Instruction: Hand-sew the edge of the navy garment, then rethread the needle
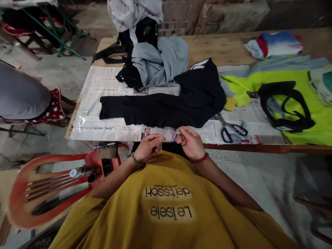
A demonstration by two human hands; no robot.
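My left hand [148, 148] is closed in a pinch just off the table's front edge, a green bead bracelet at its wrist. My right hand [192, 142], wearing a red bracelet, is also pinched, a short gap from the left. Whatever the fingertips hold is too small to make out. Just beyond both hands a dark navy garment [160, 109] lies on the newspaper, one long narrow part stretching left and a bunched part at the right. Scissors with dark blue handles [229, 130] rest to the right of my right hand, their blades close to the garment.
Newspaper sheets [85, 122] cover the wooden table [218, 46]. Behind the garment are grey cloth [166, 57] and black straps [110, 53]. At right lie a yellow-green garment [308, 128] and a black band [264, 103]. A red plastic chair [19, 193] stands left; someone sits beyond it.
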